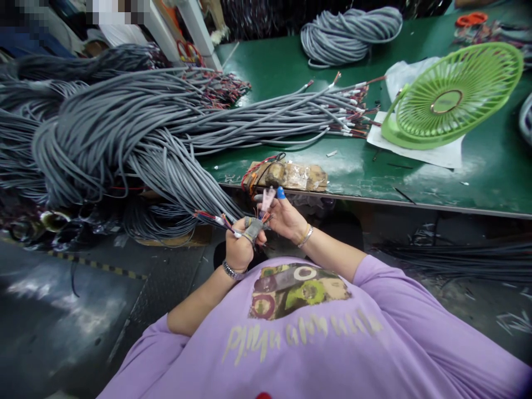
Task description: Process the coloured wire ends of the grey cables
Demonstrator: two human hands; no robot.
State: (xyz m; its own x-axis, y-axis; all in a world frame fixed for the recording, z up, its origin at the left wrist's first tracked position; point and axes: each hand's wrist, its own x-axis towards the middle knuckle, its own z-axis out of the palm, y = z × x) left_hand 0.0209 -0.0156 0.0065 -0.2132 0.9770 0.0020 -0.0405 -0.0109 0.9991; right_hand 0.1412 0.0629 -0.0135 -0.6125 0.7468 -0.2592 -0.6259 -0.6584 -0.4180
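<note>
My left hand point(240, 244) is closed around the end of a grey cable point(216, 217), with thin red and coloured wires sticking out past the fist. Tape or finger covers wrap its fingers. My right hand point(282, 216) sits right beside it, pinching the fine wire ends between taped fingertips, one capped in blue. Both hands hover just below the front edge of the green table point(477, 177). The cable runs back to a big heap of grey cables point(116, 127) on the left.
A green desk fan point(453, 97) lies tilted on white paper at the right. A coiled grey cable bundle point(349, 34) rests at the back. A taped wooden block point(291, 174) with red wires sits at the table edge. Another person is partly visible at the top left.
</note>
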